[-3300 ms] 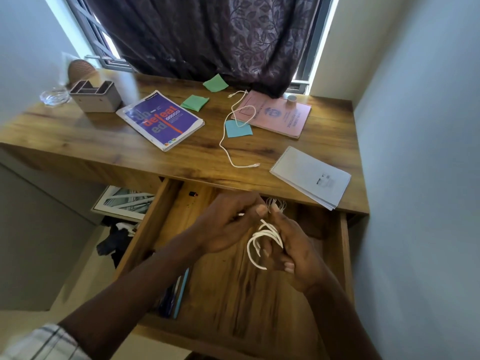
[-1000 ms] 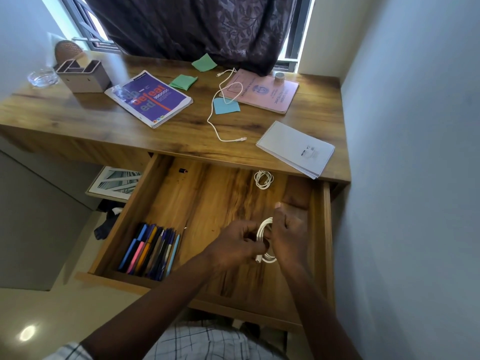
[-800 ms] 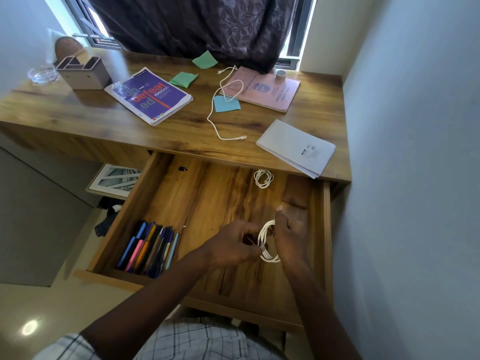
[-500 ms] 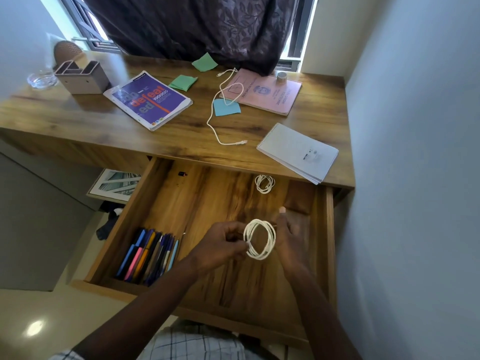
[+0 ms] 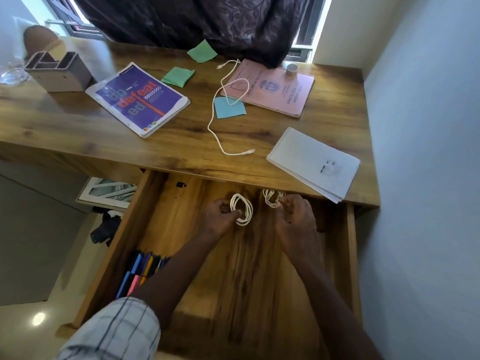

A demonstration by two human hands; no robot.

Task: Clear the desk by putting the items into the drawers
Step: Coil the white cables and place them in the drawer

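Observation:
The wooden drawer (image 5: 122, 229) under the desk (image 5: 78, 131) is pulled out. My left hand (image 5: 220, 216) is shut on a coiled white cable (image 5: 242, 211), held low over the drawer floor near the back. My right hand (image 5: 296, 216) is off that coil, fingers curled, its fingertips at a second small white coil (image 5: 271, 197) lying at the drawer's back; I cannot tell if it grips that coil. A loose white cable (image 5: 211, 126) lies stretched out on the desk. Coloured pens (image 5: 140, 271) lie at the drawer's front left, partly hidden by my left forearm.
On the desk are a purple book (image 5: 140, 100), a pink booklet (image 5: 275, 92) with a small tape roll (image 5: 292, 70), a white spiral notepad (image 5: 311, 162), green sticky notes (image 5: 178, 76) and a blue one (image 5: 230, 107), and a grey pen holder (image 5: 57, 74). A wall stands close on the right.
Both hands wound and held the coil together over the drawer. They have moved toward the drawer's back; my right hand has let go and only the left holds the coil.

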